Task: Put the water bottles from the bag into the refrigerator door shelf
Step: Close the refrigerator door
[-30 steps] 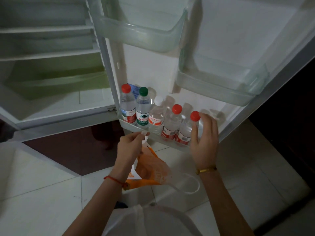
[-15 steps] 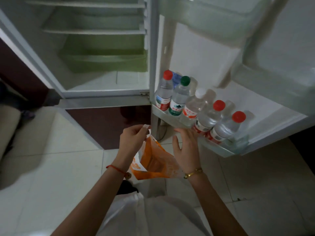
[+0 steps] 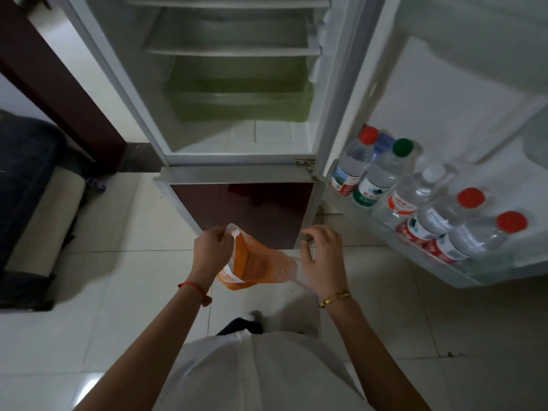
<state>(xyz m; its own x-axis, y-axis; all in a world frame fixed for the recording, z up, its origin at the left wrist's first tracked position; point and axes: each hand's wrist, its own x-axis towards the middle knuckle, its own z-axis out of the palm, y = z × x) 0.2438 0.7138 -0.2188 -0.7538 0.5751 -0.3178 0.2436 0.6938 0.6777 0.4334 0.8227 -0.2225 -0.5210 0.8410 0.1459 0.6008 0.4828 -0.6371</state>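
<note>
Water bottles, five: ranged in a single row in the refrigerator door shelf, up and to the right of the right hand, well apart from it. Listed left to right below, after the items that precede them.

Dark sofa: far left of the left hand, on the tiled floor.

Left hand: pinched shut on the white upper edge of the bag, red cord at the wrist.

Bag: orange and white plastic, hanging between the two hands, mouth held open; contents cannot be made out.

Refrigerator: straight ahead above the hands, door swung wide to the right; green drawer low in the compartment, white shelves above it.

Right hand: fingers curled loosely at the bag's right edge, gold bangle at the wrist; whether it actually grips the plastic cannot be told.

Red-capped bottle: nearest the hinge, a blue item partly hidden behind it.

Green-capped bottle: just beside the first.

White-capped bottle: third, orange label.

Second red-capped bottle: fourth, red label.

Third red-capped bottle: last, toward the shelf's outer end; clear shelf space remains beyond it.
</note>
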